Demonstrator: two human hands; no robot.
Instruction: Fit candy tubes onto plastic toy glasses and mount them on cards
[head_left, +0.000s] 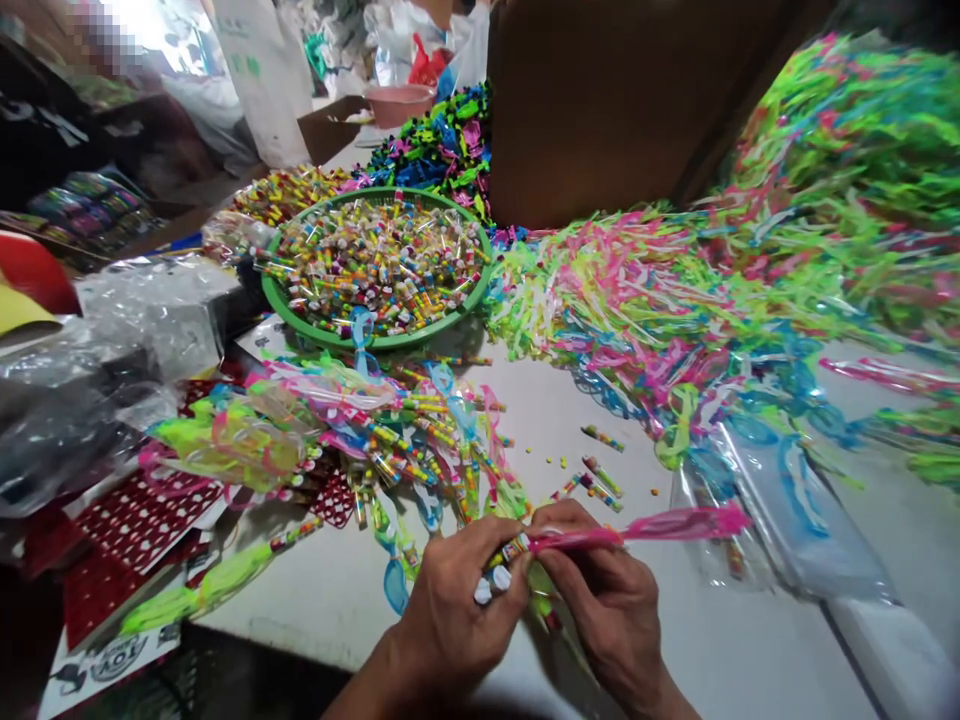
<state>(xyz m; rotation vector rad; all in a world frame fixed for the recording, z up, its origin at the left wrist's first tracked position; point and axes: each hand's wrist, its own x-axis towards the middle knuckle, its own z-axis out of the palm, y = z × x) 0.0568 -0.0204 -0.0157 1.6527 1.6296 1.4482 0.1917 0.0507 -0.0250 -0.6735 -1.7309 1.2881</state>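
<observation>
My left hand (466, 595) is closed around small candy tubes (514, 548) with colourful labels, and white caps (492, 584) show between its fingers. My right hand (611, 600) pinches a pink plastic toy piece (679, 524) whose near end meets a tube; the long end points right. Whether the two are joined is hidden by my fingers. Beyond my hands lies a heap of tubes with coloured plastic pieces (420, 430). A few loose tubes (602, 478) and tiny yellow candies (550, 461) rest on the white table (720, 660).
A green basket (300, 325) full of candy tubes stands behind the heap. Green, pink and blue plastic pieces (637, 280) are piled along the right, before a brown box (592, 110). Clear plastic bags (817, 530) lie at right; printed red cards (135, 525) are at left.
</observation>
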